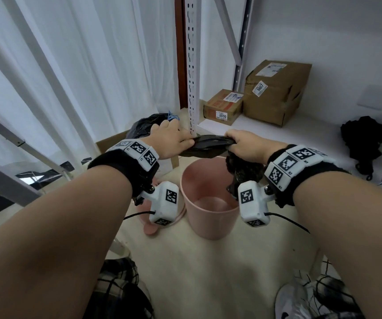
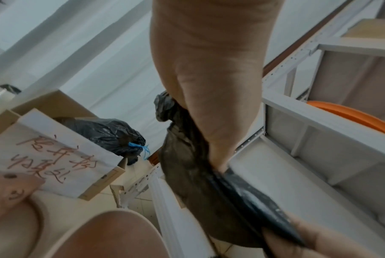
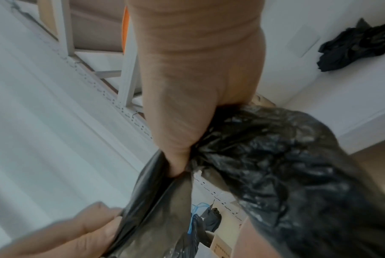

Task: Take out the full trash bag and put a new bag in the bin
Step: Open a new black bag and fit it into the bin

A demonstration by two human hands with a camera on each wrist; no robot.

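A new black bag (image 1: 208, 146) is stretched between my two hands above the empty pink bin (image 1: 186, 180). My left hand (image 1: 185, 142) pinches its left end, and my right hand (image 1: 233, 141) grips the bunched right end, whose rest hangs down over the bin's right rim. In the left wrist view the left hand (image 2: 209, 104) clamps the bag (image 2: 198, 183). In the right wrist view the right hand (image 3: 182, 139) holds the crumpled bag (image 3: 275, 165). The full black bag (image 1: 144, 127), tied with a blue string, sits in a cardboard box (image 1: 109, 143) behind my left hand.
A white metal shelf post (image 1: 193, 65) stands just behind the hands. Two cardboard parcels (image 1: 275, 93) rest on the low white shelf, with black cloth (image 1: 365, 139) to the right. White curtains (image 1: 70, 65) hang at left. A pink lid (image 1: 150, 229) lies left of the bin.
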